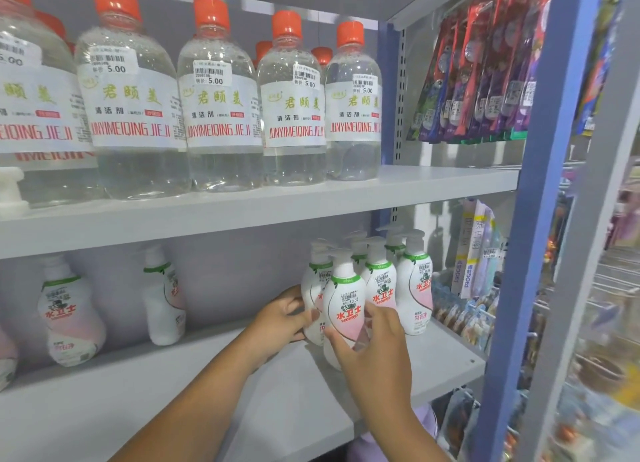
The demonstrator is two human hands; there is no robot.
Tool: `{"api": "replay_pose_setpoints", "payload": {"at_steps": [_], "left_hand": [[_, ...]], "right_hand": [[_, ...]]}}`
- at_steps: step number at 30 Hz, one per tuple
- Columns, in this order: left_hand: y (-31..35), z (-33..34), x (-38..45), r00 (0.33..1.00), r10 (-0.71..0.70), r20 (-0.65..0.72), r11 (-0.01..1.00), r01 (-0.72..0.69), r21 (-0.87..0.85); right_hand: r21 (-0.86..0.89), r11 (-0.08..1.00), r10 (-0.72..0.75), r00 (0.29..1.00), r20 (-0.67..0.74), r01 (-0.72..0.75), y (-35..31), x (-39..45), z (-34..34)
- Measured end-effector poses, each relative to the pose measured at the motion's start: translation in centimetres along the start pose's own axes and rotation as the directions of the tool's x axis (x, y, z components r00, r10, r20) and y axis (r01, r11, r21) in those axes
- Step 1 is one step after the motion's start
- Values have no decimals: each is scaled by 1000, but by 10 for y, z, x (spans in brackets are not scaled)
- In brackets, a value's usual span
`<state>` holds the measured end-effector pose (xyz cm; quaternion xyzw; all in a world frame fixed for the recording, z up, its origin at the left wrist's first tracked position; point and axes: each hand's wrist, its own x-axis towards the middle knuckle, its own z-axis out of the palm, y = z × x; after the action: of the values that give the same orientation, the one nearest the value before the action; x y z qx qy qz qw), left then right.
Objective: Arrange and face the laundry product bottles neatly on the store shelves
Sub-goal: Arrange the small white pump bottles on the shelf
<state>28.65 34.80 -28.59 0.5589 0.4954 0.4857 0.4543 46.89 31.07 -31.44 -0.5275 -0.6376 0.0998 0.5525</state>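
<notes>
Both bare forearms reached onto the grey metal lower shelf [173, 392]. Right hand [375, 350] curled its fingers around the front white pump bottle with pink-and-red label [346, 309], near the shelf's right end. Left hand [282, 317] gripped the neighbouring white pump bottle [311, 288] just behind it. Clear orange-capped cleaner bottles [221, 97] lined the upper shelf [242, 208].

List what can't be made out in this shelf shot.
- Head view: the lower body of the front pump bottle is covered by the right hand.
- The bottle behind it is partly hidden by the left hand and the front bottle; its label can't be read.
- The leftmost clear bottle is cut off by the frame edge.
- The goods at far right are too blurred to identify.
</notes>
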Motion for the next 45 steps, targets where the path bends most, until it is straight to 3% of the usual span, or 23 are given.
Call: {"api": "replay_pose_setpoints", "payload": {"at_steps": [8,16,26,30,32,33,37,40,42,45], "left_hand": [[-6,5,0,998,52,-39,998,-50,49],[-10,4,-1,996,58,-63,995,-52,91],[-14,5,-2,994,59,-97,993,-49,103],[-7,7,-11,992,62,-106,993,-50,110],[1,-3,-21,983,71,-172,991,-50,126],[5,-14,-30,972,69,-226,991,-40,131],[23,-81,-86,861,101,-499,984,-12,178],[26,-141,-131,660,172,-732,973,0,229],[22,-178,-155,510,191,-839,972,20,233],[3,-219,-164,434,174,-884,968,91,236]], "right_hand": [[-17,1000,22,998,64,-21,-2,1,6],[-204,979,2,1000,22,3,-5,5,11],[-218,976,4,999,35,3,-5,5,12],[-127,992,11,1000,-24,-14,-7,0,5],[16,997,-78,993,-91,80,-20,-12,1],[108,986,-119,991,-56,125,-33,-17,1],[372,927,-193,913,360,49,-99,-22,32],[333,943,-187,830,525,2,-133,-13,82],[277,957,-109,774,623,-89,-152,-5,127],[216,948,5,691,723,-233,-167,15,188]]}}
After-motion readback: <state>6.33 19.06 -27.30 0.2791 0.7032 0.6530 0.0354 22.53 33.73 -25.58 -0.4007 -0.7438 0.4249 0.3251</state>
